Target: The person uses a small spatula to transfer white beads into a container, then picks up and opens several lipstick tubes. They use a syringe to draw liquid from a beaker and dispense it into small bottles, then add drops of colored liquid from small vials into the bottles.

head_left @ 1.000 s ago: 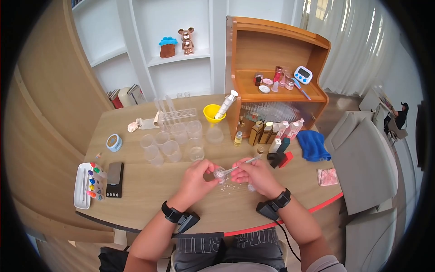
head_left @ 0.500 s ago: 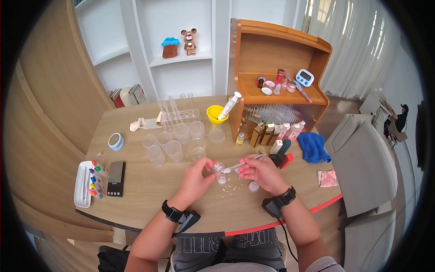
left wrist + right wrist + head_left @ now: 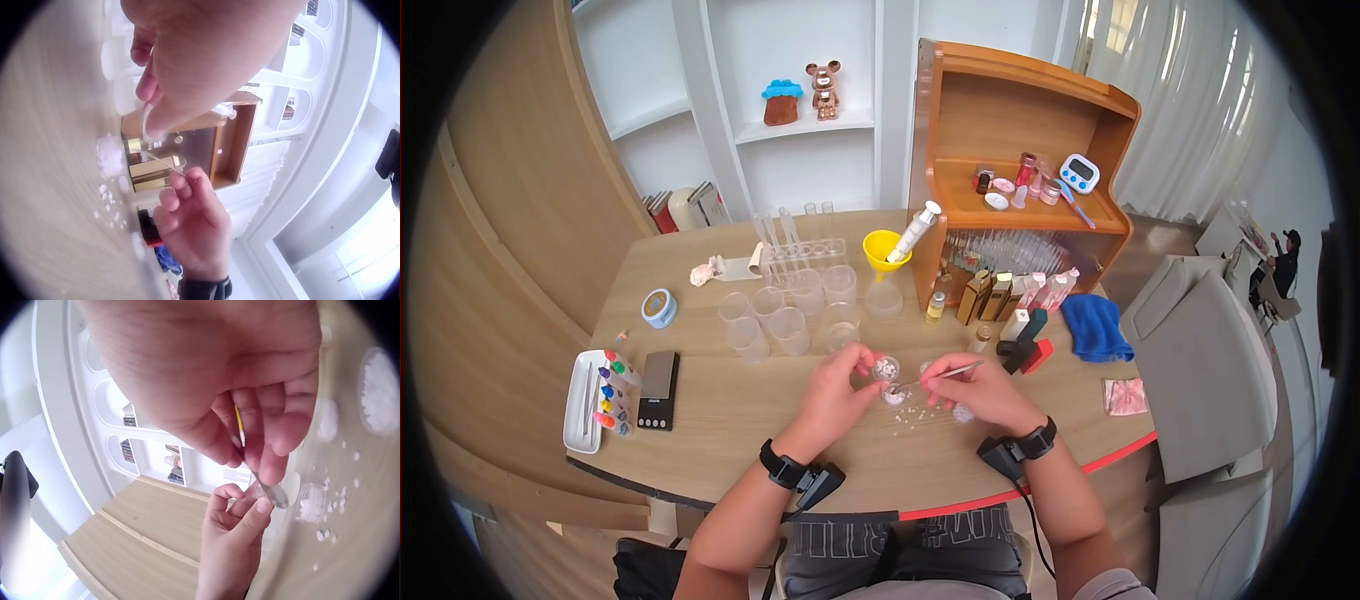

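Note:
My left hand (image 3: 832, 390) pinches a small clear round dish (image 3: 887, 367) with white bits in it, raised off the table; its clear rim (image 3: 148, 125) shows in the left wrist view. In my right hand (image 3: 983, 388) is a thin metal spatula (image 3: 940, 374), held between thumb and fingers. Its flat, rounded tip (image 3: 273, 495) shows in the right wrist view, beside the left fingertips. Below the dish stands a small clear jar (image 3: 310, 503) of white granules, overlapped by the spatula's tip in the head view. Loose white bits (image 3: 913, 417) lie scattered close by.
Another container of white granules (image 3: 380, 394) is by the right hand. Clear plastic cups (image 3: 790, 330), a tube rack (image 3: 805, 258) and a yellow funnel (image 3: 882, 250) stand behind. At left are a black scale (image 3: 658, 392) and a white tray (image 3: 583, 405); small boxes (image 3: 998, 297) stand right.
The spatula has come out of the dish in my left hand, with white bits on it midway, and its tip is now lower, over the jar. The left hand keeps its hold.

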{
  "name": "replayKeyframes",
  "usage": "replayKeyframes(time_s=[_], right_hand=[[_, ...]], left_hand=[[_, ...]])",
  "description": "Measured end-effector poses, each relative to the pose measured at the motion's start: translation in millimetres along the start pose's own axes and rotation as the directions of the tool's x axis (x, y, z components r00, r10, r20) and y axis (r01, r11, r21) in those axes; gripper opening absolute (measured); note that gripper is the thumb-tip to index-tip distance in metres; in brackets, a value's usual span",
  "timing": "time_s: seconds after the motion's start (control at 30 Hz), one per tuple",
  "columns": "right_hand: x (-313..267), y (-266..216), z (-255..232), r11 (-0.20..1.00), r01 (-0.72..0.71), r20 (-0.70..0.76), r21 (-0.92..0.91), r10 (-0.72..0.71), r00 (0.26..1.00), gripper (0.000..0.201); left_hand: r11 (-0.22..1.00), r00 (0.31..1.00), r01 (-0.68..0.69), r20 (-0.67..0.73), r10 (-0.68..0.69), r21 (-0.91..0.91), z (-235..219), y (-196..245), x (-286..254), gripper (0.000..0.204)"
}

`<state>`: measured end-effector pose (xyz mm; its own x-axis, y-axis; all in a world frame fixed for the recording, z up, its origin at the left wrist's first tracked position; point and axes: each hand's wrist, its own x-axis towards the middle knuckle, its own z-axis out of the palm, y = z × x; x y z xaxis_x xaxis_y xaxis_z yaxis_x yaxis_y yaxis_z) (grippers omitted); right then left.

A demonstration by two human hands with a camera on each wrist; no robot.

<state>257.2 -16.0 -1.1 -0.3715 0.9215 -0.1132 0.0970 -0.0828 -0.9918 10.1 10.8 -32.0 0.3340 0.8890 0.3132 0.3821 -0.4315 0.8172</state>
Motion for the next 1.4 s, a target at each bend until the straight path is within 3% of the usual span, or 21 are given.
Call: replayKeyframes(time_s=[0.13, 0.23, 0.53, 0.63, 0.7, 0.73, 0.83, 0.93, 1.03, 1.13, 1.23, 1.33, 1.4], right_hand=[[-1.0, 1.2, -2.8, 0.986, 0.116, -0.051, 0.124, -0.11, 0.993, 0.017], [-2.0, -0.7, 4.2, 0.985, 0.137, -0.135, 0.102, -0.123, 0.983, 0.022], [-4.6, 3.0, 18.5, 0.938, 0.236, -0.157, -0.253, -0.281, 0.947, 0.022], [-1.6, 8.7, 17.2, 0.927, 0.278, -0.117, -0.251, -0.315, 0.942, 0.021], [-2.5, 6.0, 14.8, 0.958, 0.26, -0.092, -0.121, -0.272, 0.958, 0.02], [-2.7, 5.0, 14.3, 0.968, 0.247, -0.075, -0.054, -0.251, 0.965, 0.02], [-3.0, 5.1, 10.9, 0.955, 0.278, -0.124, -0.104, -0.29, 0.949, 0.018], [-4.6, -2.8, 13.4, 0.794, 0.421, -0.071, -0.438, -0.498, 0.864, 0.016], [-1.1, 0.7, 14.4, 0.7, 0.469, -0.005, -0.539, -0.559, 0.829, 0.015], [-4.6, -6.9, 15.4, 0.724, 0.368, -0.023, -0.583, -0.467, 0.884, 0.016], [-2.0, 10.1, 19.5, 0.919, 0.236, -0.188, -0.315, -0.305, 0.934, 0.018], [1.3, 12.6, 12.9, 0.971, 0.147, -0.196, -0.188, -0.184, 0.963, 0.025], [4.8, 13.7, 6.5, 0.999, 0.032, -0.179, 0.038, -0.025, 0.984, 0.027]], left_hand=[[1.0, 1.0, 0.001, 0.003, -0.001, -0.004, 0.3, -1.6, -0.5, 0.034], [1.0, 1.0, 0.022, 0.007, -0.022, 0.002, 0.3, 3.2, 0.2, 0.034], [0.999, 1.0, 0.013, -0.015, -0.012, 0.038, 1.8, 2.4, -2.0, 0.036], [0.998, 0.997, -0.052, -0.049, 0.053, 0.018, 3.3, 3.8, -0.1, 0.036], [0.993, 0.989, -0.114, -0.097, 0.112, -0.019, 7.2, -3.3, 1.4, 0.036], [0.996, 0.993, -0.094, -0.075, 0.093, -0.008, 6.0, -1.6, 1.3, 0.036], [0.997, 0.997, -0.068, -0.037, 0.069, 0.021, 2.2, 3.0, -0.1, 0.036], [0.99, 0.99, -0.13, -0.046, 0.133, 0.058, 1.1, 3.8, 0.9, 0.036], [0.973, 0.979, -0.195, -0.028, 0.2, 0.127, 0.4, 7.0, 0.7, 0.036], [0.951, 0.969, -0.24, -0.006, 0.246, 0.196, -2.6, 7.9, 1.4, 0.035], [0.932, 0.964, -0.261, 0.02, 0.264, 0.25, -3.2, 10.2, 0.3, 0.035], [0.917, 0.951, -0.305, 0.028, 0.309, 0.257, 0.2, 11.9, 0.3, 0.035], [0.912, 0.944, -0.326, 0.032, 0.328, 0.251, 0.9, 12.3, 0.8, 0.035]])
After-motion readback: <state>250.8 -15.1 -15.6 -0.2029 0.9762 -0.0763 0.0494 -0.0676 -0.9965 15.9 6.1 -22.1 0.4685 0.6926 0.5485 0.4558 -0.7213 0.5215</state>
